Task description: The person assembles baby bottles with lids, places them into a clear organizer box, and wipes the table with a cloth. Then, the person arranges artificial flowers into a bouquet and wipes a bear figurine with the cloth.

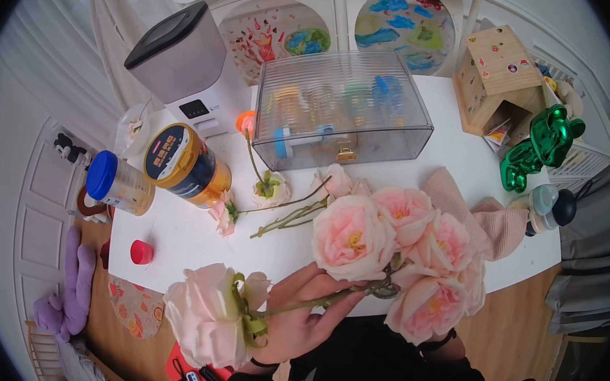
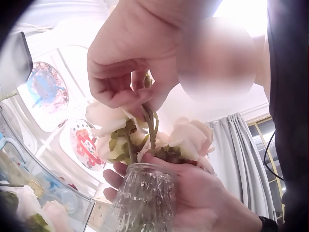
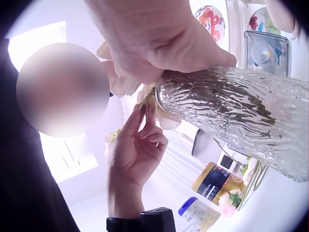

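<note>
My left hand (image 1: 298, 322) pinches the green stem (image 1: 315, 302) of a pale pink rose (image 1: 207, 315), its bloom pointing left. In the left wrist view the fingertips are close over the mouth of a ribbed clear glass vase (image 2: 145, 198). My right hand (image 3: 159, 43) grips this vase near its neck; in the head view that hand is mostly hidden behind the flowers. Several pink roses (image 1: 353, 237) cluster at the vase mouth, with stems visible through the glass. From the right wrist, the vase looks tilted, and the left fingers meet the stem at its rim.
Loose roses (image 1: 272, 190) lie on the white table (image 1: 181, 263). Behind them stand a clear lidded box (image 1: 341, 107), a gold-lidded tub (image 1: 187, 164), a blue-lidded jar (image 1: 119, 185) and a grey-white dispenser (image 1: 186, 70). A green bear figure (image 1: 541, 148) and wooden house (image 1: 498, 79) stand right.
</note>
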Demonstrator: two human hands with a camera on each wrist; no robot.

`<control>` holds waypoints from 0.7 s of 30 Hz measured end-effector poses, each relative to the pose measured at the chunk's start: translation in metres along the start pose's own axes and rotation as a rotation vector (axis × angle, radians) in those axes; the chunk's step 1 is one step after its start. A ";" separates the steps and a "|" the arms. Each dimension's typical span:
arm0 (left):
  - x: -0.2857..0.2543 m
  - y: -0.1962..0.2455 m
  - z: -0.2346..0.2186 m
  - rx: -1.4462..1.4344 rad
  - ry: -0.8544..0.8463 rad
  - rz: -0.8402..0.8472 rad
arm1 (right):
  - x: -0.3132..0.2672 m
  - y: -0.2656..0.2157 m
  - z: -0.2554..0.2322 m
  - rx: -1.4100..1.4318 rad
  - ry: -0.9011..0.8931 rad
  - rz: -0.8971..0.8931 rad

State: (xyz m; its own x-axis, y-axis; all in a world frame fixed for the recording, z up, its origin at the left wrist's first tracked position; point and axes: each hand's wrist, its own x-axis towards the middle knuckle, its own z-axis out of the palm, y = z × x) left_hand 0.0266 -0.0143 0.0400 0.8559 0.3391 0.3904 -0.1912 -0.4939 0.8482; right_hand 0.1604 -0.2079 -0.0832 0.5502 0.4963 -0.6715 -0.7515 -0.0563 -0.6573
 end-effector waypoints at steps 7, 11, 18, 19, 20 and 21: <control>-0.006 -0.003 0.004 0.247 -0.101 -0.044 | 0.000 0.000 0.000 -0.001 -0.004 -0.012; -0.010 -0.008 0.017 0.129 -0.099 -0.135 | 0.000 0.000 0.001 -0.005 -0.010 -0.017; -0.003 0.007 0.009 0.446 -0.182 -0.003 | -0.001 0.000 0.000 -0.002 -0.009 -0.037; -0.004 0.008 0.013 0.444 -0.176 -0.008 | -0.001 0.000 0.000 -0.001 -0.011 -0.039; -0.001 0.008 0.011 0.442 -0.170 -0.013 | -0.001 0.000 0.001 -0.001 -0.012 -0.042; 0.004 0.007 0.008 0.441 -0.163 -0.018 | -0.001 0.000 0.001 0.000 -0.014 -0.045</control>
State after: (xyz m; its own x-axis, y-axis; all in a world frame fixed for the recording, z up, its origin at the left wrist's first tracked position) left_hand 0.0328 -0.0229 0.0451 0.9284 0.2376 0.2855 0.0163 -0.7940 0.6078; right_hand 0.1598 -0.2077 -0.0819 0.5787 0.5103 -0.6362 -0.7257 -0.0338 -0.6872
